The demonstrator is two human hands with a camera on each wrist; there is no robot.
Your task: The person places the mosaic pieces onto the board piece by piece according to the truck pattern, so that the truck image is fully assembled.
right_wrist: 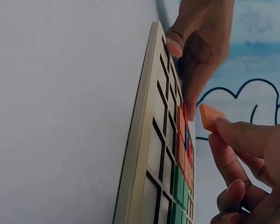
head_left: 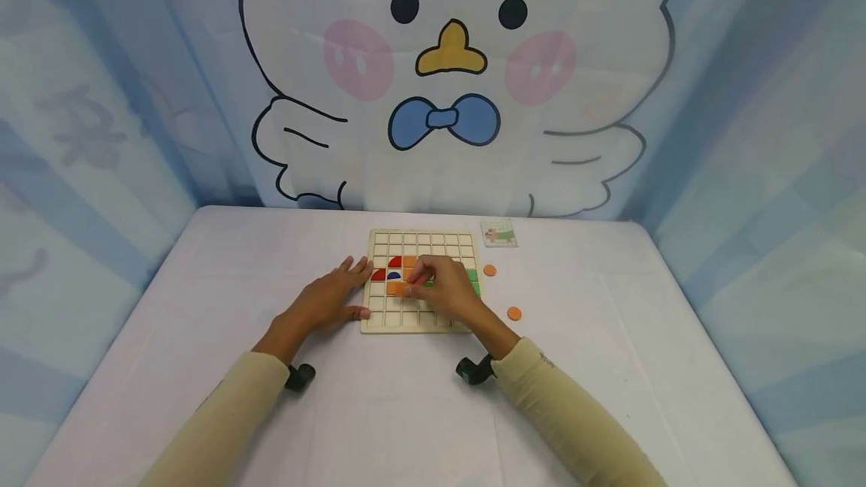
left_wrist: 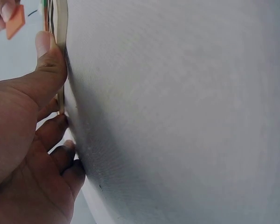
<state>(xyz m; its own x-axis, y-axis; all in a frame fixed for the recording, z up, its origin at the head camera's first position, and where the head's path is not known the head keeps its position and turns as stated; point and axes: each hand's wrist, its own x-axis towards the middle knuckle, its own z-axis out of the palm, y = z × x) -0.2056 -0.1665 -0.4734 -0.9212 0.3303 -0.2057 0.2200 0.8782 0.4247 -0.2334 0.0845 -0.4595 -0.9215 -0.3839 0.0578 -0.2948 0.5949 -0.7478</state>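
Note:
A wooden grid board [head_left: 379, 319] lies on the white table, with red, orange, blue and green pieces in its middle rows. My left hand [head_left: 333, 297] rests at the board's left side, fingers extended, the thumb [left_wrist: 50, 60] touching its edge. Above the board, my right hand [head_left: 446, 288] pinches an orange square tile [right_wrist: 211, 116] between thumb and fingertips. That tile is held tilted, apart from the board. Green tiles [right_wrist: 178, 186] sit in the grid beside the orange ones. The right hand hides part of the grid in the head view.
Two round orange pieces [head_left: 489, 270] [head_left: 514, 313] lie to the right of the board. A small picture card [head_left: 499, 233] is at the table's back, right of the board. Curtains with a cartoon print [head_left: 446, 171] hang behind the table.

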